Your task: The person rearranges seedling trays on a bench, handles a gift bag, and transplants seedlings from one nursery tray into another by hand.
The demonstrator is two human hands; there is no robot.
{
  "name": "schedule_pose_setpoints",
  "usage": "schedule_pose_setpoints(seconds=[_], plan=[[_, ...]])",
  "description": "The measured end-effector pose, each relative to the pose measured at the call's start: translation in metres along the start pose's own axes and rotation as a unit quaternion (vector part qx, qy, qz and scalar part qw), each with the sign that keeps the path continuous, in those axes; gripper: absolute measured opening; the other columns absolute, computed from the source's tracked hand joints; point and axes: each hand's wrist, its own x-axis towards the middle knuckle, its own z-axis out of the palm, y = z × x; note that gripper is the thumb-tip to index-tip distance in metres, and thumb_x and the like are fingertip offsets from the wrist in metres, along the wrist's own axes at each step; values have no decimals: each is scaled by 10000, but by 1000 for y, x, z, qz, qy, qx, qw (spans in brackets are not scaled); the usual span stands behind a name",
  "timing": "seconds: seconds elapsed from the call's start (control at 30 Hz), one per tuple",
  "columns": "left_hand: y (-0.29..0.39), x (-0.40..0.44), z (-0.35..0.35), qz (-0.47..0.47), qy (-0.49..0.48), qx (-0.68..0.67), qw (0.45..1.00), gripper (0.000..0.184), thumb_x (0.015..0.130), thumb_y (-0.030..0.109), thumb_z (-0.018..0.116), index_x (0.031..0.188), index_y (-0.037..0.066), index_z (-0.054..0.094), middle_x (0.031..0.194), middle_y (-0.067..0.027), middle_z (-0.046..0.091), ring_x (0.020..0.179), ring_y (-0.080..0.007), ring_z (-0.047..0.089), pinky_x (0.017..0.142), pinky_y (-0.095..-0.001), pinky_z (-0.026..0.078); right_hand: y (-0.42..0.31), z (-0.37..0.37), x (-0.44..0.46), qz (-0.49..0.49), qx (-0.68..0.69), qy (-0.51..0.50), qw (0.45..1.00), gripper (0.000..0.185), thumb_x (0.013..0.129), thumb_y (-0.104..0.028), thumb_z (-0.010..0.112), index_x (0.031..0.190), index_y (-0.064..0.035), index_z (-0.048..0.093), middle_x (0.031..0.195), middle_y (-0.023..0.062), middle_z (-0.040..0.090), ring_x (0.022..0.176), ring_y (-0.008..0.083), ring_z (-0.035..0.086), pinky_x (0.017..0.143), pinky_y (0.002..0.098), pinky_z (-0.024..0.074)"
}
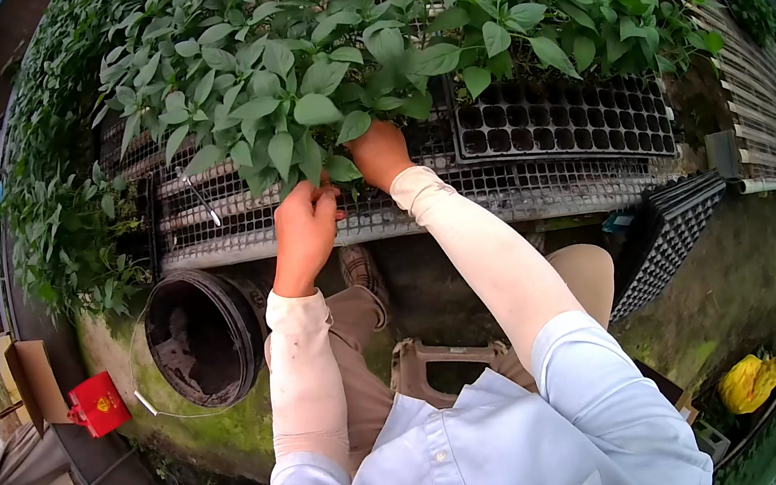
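Head view: left hand [306, 226], right hand [382, 155] seemingly working seedlings [317, 110]; grip part-hidden, I can't tell if closed; next move calls for gentleness.

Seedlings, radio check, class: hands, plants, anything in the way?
Left hand and right hand at the near edge of the seedlings; grips unclear. Seedlings leafy, crowded. Leaves partly cover the right hand.
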Motion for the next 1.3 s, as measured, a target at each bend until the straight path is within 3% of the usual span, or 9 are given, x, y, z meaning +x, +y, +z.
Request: schedule_pose_setpoints(seconds=[0.23,0.3,0.57,0.73,0.9,1.03,1.1,1.17,1.3], plan=[[-4,5,-25,-10,-46,13,999,356,844,-31,442,1098,-55,691,995,-139,719,735,-153,688,570,-283,509,9,-113,-31,7,18,-75,997,152,886,-213,641,896,-80,714,796,153,684,739,378,661,645,478,518],[-4,4,-34,-18,-64,25,997,343,841,-21,442,1063,-58,701,958,-142,722,713,-164,670,629,-287,527,32,-140,-47,94,126,-87,984,210,889,-273,643,1006,-120,728,951,42,705,892,271,662,789,372,512],[-39,23,-75,-1,38,145,989,306,813,35,501,1012,-37,723,808,-162,710,687,-204,670,682,-348,530,149,-160,-33,180,-48,46,981,265,934,-320,625,991,-96,755,830,124,718,796,320,681,745,427,521],[-28,29,-72,-23,26,219,975,285,851,125,551,1053,30,728,888,-221,703,855,-390,676,800,-435,514,174,-131,-29,218,-147,0,965,278,932,-372,597,984,-128,719,892,153,710,855,382,666,745,484,524],[-23,37,-70,-45,44,233,970,289,852,174,568,1079,96,729,974,-228,698,964,-416,654,835,-474,509,181,-127,-13,281,-190,-148,929,264,948,-349,570,1086,-147,669,978,179,699,904,412,661,787,519,533],[-23,45,-65,-32,61,236,969,348,850,247,595,1162,126,690,1076,-220,687,1021,-423,636,879,-502,508,188,-141,-19,136,-180,-212,951,303,932,-213,620,1206,-83,632,1023,193,700,790,350,689,769,452,543],[-26,50,-60,-37,61,244,967,351,853,263,591,1158,120,689,1084,-222,685,1028,-427,634,879,-502,509,183,-134,-28,305,154,-23,939,405,961,-253,594,1271,6,560,940,130,720,783,212,703,689,345,522],[-28,58,-57,-39,65,249,966,355,856,278,586,1154,115,689,1092,-225,683,1035,-431,632,879,-503,509,149,-129,-48,364,221,33,904,317,934,-130,588,1206,29,621,970,108,711,735,159,677,618,286,497],[-40,73,-47,-75,23,240,968,338,866,232,564,1144,75,675,1116,-231,674,1045,-440,628,873,-488,516,70,-114,-69,297,305,-162,890,284,951,-140,594,1193,1,637,941,82,704,747,144,667,610,276,495]])
